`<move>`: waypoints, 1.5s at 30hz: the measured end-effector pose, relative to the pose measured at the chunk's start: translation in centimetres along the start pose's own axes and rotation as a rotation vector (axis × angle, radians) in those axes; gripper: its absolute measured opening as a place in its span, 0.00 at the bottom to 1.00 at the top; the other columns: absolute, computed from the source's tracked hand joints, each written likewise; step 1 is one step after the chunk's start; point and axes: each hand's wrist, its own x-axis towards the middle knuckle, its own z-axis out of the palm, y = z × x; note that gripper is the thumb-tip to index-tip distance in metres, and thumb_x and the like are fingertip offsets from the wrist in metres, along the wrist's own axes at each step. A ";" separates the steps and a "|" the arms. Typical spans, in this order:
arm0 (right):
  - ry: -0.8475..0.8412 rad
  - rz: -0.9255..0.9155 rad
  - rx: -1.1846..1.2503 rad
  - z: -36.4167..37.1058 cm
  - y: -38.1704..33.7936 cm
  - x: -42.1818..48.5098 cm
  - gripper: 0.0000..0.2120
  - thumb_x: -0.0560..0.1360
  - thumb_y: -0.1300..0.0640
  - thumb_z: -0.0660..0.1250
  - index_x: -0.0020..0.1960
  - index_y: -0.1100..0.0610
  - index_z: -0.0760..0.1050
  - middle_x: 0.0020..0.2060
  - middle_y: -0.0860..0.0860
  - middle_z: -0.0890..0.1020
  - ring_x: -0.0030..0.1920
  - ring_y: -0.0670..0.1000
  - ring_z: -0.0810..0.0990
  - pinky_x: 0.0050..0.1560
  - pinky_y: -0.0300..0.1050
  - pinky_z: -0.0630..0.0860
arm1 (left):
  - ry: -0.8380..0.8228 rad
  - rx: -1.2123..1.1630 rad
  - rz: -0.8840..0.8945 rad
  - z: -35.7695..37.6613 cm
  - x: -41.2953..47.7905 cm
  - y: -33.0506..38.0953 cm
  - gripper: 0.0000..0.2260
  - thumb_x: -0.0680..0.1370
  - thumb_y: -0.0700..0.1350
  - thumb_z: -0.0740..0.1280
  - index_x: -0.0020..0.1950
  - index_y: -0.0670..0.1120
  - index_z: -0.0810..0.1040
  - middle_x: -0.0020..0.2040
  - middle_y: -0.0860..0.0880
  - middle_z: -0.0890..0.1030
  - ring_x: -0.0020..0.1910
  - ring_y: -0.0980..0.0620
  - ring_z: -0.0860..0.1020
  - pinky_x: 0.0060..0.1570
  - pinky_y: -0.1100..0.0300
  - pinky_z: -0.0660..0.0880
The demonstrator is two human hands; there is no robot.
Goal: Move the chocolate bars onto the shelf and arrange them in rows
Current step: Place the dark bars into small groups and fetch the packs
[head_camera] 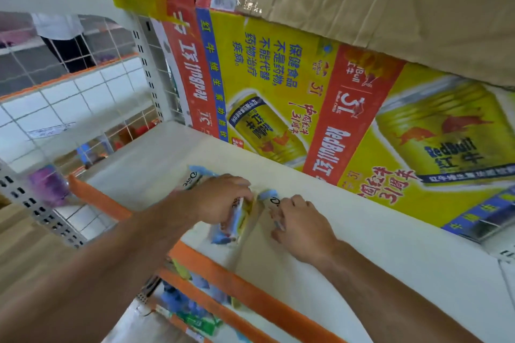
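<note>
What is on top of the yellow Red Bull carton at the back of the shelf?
A taped brown cardboard box lies on the Red Bull carton, hiding that carton's upper edge. What the box holds cannot be seen.

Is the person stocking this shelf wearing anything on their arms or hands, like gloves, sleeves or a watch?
No. The left hand and right hand are ungloved, and the arms behind them are bare up to the picture's edge, with no sleeve in view. No watch, bracelet or ring shows on the sides facing the camera.
</note>
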 end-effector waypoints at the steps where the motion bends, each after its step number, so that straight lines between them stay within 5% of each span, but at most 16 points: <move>1: 0.005 0.057 0.003 0.0 0.0 -0.1 0.24 0.72 0.43 0.67 0.62 0.53 0.66 0.56 0.53 0.71 0.56 0.57 0.74 0.49 0.50 0.73 | -0.015 -0.009 0.045 -0.2 0.4 -0.4 0.29 0.69 0.39 0.72 0.68 0.54 0.72 0.74 0.52 0.64 0.71 0.49 0.65 0.65 0.57 0.66; 8: -0.021 0.217 -0.002 -0.3 -1.6 0.3 0.17 0.72 0.46 0.66 0.55 0.56 0.70 0.51 0.55 0.76 0.50 0.58 0.78 0.41 0.45 0.66 | -0.052 0.022 0.290 -1.0 2.4 -3.0 0.21 0.64 0.36 0.70 0.52 0.54 0.73 0.57 0.54 0.71 0.53 0.51 0.73 0.48 0.56 0.71; 12: -0.038 0.290 0.032 -0.1 -3.8 0.3 0.14 0.70 0.45 0.65 0.48 0.53 0.68 0.44 0.51 0.72 0.43 0.55 0.75 0.36 0.44 0.66 | -0.004 -0.138 0.290 -2.9 3.0 -3.7 0.12 0.66 0.35 0.67 0.42 0.52 0.75 0.44 0.56 0.75 0.45 0.51 0.75 0.43 0.56 0.73; 18: -0.040 0.237 0.082 0.4 -6.2 -0.3 0.12 0.68 0.46 0.67 0.43 0.52 0.67 0.39 0.51 0.71 0.37 0.56 0.74 0.29 0.43 0.62 | -0.054 -0.445 0.302 -6.0 3.0 -4.1 0.07 0.72 0.40 0.72 0.43 0.50 0.76 0.43 0.52 0.80 0.44 0.51 0.78 0.44 0.53 0.75; 23: 0.013 0.364 0.099 0.4 -5.3 -2.9 0.12 0.65 0.47 0.67 0.42 0.52 0.70 0.39 0.50 0.73 0.41 0.57 0.78 0.34 0.44 0.67 | -0.134 -0.708 0.274 -5.0 3.9 -2.2 0.07 0.74 0.34 0.68 0.45 0.46 0.74 0.41 0.45 0.82 0.41 0.49 0.83 0.38 0.56 0.77; 31: 0.093 0.661 0.100 -1.0 -0.4 -12.5 0.18 0.68 0.47 0.68 0.57 0.49 0.72 0.51 0.49 0.73 0.53 0.54 0.77 0.43 0.43 0.67 | -0.109 -1.007 0.298 -3.4 4.8 6.5 0.08 0.80 0.34 0.60 0.53 0.43 0.76 0.44 0.42 0.79 0.37 0.44 0.84 0.29 0.58 0.74; 37: 0.200 0.705 0.045 -1.4 2.9 -21.1 0.19 0.65 0.48 0.66 0.56 0.47 0.73 0.49 0.47 0.73 0.50 0.52 0.78 0.45 0.45 0.73 | -0.105 -0.982 0.408 -3.1 3.6 16.8 0.18 0.70 0.32 0.72 0.56 0.47 0.77 0.47 0.43 0.82 0.38 0.51 0.80 0.40 0.56 0.78; 42: 0.253 0.714 0.044 -1.0 6.3 -30.1 0.22 0.67 0.47 0.66 0.60 0.47 0.72 0.51 0.46 0.74 0.53 0.51 0.77 0.46 0.45 0.75 | -0.039 -0.980 0.474 -1.6 1.3 27.3 0.20 0.69 0.33 0.73 0.57 0.49 0.76 0.52 0.49 0.81 0.49 0.47 0.82 0.38 0.61 0.75; 45: 0.258 0.717 0.035 -0.7 8.6 -36.4 0.23 0.67 0.47 0.68 0.61 0.46 0.72 0.51 0.47 0.74 0.53 0.51 0.77 0.46 0.46 0.74 | 0.026 -0.963 0.479 -0.4 -0.4 33.9 0.19 0.68 0.33 0.73 0.54 0.51 0.76 0.48 0.49 0.81 0.43 0.52 0.81 0.36 0.62 0.77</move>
